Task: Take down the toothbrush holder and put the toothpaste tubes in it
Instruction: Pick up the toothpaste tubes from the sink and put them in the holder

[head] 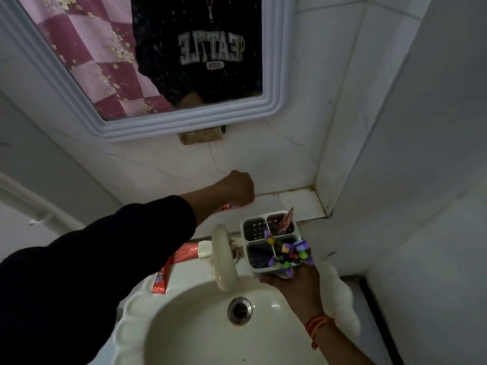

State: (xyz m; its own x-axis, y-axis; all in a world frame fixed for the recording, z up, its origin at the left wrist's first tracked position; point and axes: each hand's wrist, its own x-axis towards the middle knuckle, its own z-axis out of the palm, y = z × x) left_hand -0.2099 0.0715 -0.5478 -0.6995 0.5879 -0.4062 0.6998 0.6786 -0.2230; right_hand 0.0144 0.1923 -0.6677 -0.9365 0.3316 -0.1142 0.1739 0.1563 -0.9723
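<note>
Head view, left to right: red toothpaste tube lies on the cream ceramic sink rim behind the tap; left hand fisted over a second red tube on the ledge, apparently gripping it; right hand cups the white four-compartment plastic toothbrush holder from below, already down, one sachet-like item inside; next: drop tube into an empty compartment.

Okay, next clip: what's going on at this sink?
A person stands at a bathroom sink. The right hand holds a white four-compartment toothbrush holder from below, with toothbrushes in a near compartment and one red toothpaste tube already standing in a far one. The left hand is closed over another red tube on the ledge by the wall. A third tube lies on the sink rim beside the tap.
</note>
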